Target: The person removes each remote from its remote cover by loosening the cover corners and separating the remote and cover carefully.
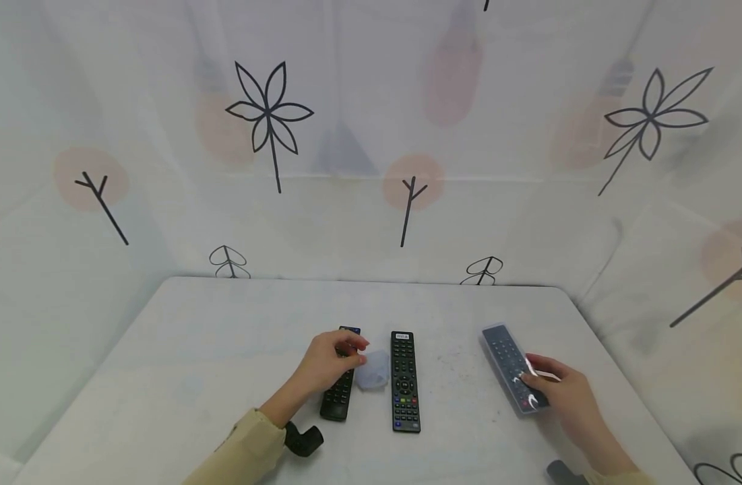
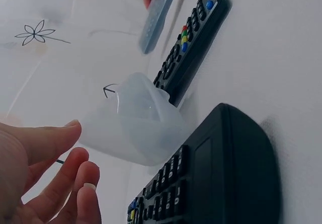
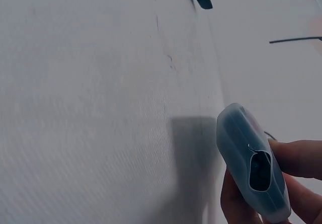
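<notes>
My right hand (image 1: 567, 394) grips the lower end of a remote control (image 1: 507, 360) in a translucent sleeve, thumb on its button face. In the right wrist view, the end of that sleeved remote (image 3: 251, 168) shows an oval opening, and a shadow falls on the table beside it. My left hand (image 1: 325, 364) hovers over a black remote (image 1: 337, 399), covering its middle. Its thumb and loosely bent fingers (image 2: 58, 141) stand apart beside a crumpled, translucent whitish piece (image 2: 141, 123), with nothing between them. That piece lies between the first black remote and a second one (image 1: 405, 380).
All of this is on a white table (image 1: 225, 323) with rounded far corners. Behind it and at both sides hangs a pale cloth (image 1: 340, 222) printed with leaves and twigs. Dark bands (image 1: 304, 441) are worn at the wrists, below light sleeves (image 1: 243, 451).
</notes>
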Available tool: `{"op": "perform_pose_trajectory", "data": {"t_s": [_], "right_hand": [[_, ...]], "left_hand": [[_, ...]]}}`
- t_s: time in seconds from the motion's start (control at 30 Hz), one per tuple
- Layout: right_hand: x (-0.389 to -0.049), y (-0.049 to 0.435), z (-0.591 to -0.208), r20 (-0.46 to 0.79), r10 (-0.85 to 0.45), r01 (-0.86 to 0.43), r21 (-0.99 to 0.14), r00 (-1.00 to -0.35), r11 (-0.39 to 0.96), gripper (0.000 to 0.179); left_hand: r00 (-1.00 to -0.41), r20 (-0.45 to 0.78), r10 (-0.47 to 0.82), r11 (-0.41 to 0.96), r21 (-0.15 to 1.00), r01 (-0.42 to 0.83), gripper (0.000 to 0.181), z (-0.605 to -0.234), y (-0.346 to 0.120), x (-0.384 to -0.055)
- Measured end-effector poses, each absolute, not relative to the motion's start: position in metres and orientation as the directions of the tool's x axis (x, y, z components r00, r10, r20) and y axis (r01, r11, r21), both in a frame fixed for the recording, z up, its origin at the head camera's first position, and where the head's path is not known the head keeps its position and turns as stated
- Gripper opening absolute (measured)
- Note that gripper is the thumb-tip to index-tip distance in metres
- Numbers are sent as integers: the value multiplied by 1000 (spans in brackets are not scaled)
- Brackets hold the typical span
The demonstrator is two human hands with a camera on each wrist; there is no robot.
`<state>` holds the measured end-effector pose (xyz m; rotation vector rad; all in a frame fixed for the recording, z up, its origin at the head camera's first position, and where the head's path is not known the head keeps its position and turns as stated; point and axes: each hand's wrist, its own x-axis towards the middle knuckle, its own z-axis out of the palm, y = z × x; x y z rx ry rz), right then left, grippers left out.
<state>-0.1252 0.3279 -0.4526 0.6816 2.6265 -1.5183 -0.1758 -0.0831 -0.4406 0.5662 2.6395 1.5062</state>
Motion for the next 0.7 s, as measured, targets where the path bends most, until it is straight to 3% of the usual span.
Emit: {"op": "perform_pose_trajectory", "data": {"t_s": [0.33,0.7], "right_hand": [[-116,298,-446,-243,263,337,-843,-934,419,64],[-99,265,-423,-215,148,250,-927,-965,279,60]], "left_hand": [[-926,214,310,359,876,323,15,-439,-86,-176],[-917,237,320,288,898,332,19,-435,-82,-169]]}}
